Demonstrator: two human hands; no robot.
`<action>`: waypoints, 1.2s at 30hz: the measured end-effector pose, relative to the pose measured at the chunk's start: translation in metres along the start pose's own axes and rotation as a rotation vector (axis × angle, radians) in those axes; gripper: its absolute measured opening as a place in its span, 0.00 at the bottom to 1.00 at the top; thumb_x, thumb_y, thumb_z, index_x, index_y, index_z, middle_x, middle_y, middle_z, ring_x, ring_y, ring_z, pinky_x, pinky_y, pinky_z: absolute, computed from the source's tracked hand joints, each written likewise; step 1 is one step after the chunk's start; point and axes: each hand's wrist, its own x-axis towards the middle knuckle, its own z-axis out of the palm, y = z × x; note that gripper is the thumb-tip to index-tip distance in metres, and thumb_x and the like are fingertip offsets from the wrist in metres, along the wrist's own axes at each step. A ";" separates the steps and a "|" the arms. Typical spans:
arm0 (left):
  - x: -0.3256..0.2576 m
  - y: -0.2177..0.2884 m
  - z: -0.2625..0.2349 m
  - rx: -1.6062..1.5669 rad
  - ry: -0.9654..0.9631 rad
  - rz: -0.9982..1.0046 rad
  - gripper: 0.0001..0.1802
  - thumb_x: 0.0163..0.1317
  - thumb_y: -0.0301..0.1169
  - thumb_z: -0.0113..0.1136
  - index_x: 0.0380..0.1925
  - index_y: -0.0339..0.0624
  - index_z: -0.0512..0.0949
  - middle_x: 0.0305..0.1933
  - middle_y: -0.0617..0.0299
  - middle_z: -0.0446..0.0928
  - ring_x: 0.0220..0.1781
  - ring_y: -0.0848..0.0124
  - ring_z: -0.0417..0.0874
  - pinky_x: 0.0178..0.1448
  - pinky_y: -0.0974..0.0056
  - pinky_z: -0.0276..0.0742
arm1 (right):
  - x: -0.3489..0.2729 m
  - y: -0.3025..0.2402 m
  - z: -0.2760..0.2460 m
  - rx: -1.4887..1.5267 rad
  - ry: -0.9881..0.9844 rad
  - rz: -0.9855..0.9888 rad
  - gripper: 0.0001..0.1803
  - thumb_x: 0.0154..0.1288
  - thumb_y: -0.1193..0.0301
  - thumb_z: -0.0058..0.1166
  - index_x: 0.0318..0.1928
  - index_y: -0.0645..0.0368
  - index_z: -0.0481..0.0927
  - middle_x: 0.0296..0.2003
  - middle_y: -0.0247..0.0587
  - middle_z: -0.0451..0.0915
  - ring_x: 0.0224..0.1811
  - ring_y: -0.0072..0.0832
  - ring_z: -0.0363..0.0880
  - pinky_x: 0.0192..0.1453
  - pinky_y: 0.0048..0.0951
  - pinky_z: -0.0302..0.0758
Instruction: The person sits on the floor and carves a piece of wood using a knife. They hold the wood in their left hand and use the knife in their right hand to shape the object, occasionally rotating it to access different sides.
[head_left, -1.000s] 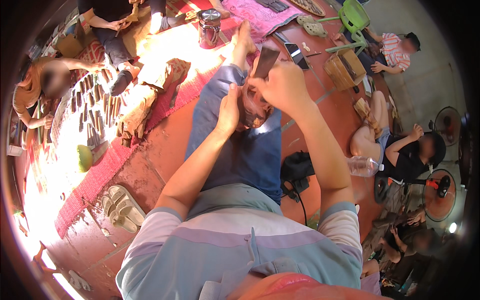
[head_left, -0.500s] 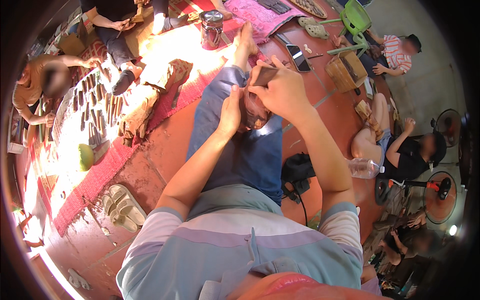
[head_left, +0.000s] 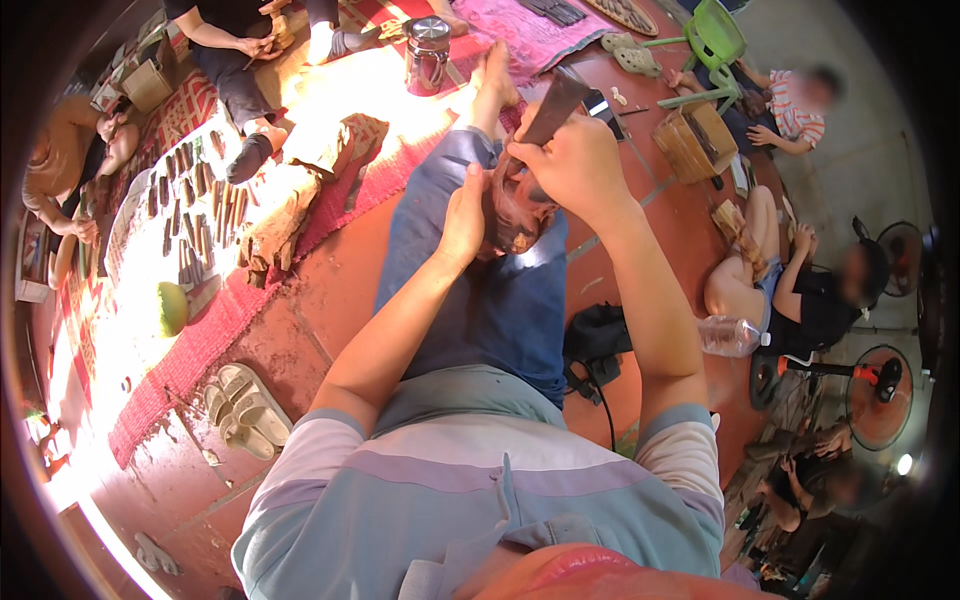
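right fingers [head_left: 563, 152] clench a flat dark tool [head_left: 556, 106], long axis slanting forward-right beyond them; left fingers [head_left: 471, 187], partly hidden, grasp a brown carving [head_left: 518, 218].

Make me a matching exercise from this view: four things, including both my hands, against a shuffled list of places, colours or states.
1. right hand
2. left hand
3. sandals
4. bottle

A. beige, toward the picture's lower left
B. at the left side of the dark brown piece
C. clear and see-through
D. gripping a dark flat tool

Pairs: 1-D, 2-B, 3-A, 4-C
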 end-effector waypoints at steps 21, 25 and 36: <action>0.002 -0.006 0.000 -0.002 -0.005 0.037 0.36 0.69 0.55 0.28 0.47 0.32 0.75 0.44 0.56 0.77 0.48 0.70 0.75 0.56 0.67 0.66 | -0.004 0.008 0.000 -0.085 0.029 -0.277 0.06 0.50 0.71 0.59 0.26 0.59 0.76 0.24 0.38 0.78 0.28 0.36 0.79 0.32 0.30 0.72; -0.001 0.002 0.000 0.020 -0.004 0.012 0.36 0.69 0.55 0.28 0.47 0.33 0.75 0.45 0.55 0.77 0.48 0.70 0.74 0.57 0.67 0.66 | -0.002 0.013 -0.006 -0.100 -0.057 -0.158 0.08 0.50 0.70 0.60 0.24 0.59 0.74 0.23 0.37 0.78 0.29 0.36 0.79 0.33 0.32 0.73; 0.004 -0.009 -0.004 0.042 -0.022 0.109 0.36 0.70 0.54 0.27 0.46 0.32 0.75 0.45 0.54 0.77 0.49 0.70 0.74 0.56 0.67 0.67 | 0.000 0.006 -0.009 0.063 0.007 -0.189 0.06 0.49 0.74 0.60 0.27 0.60 0.76 0.23 0.39 0.78 0.27 0.35 0.79 0.36 0.36 0.75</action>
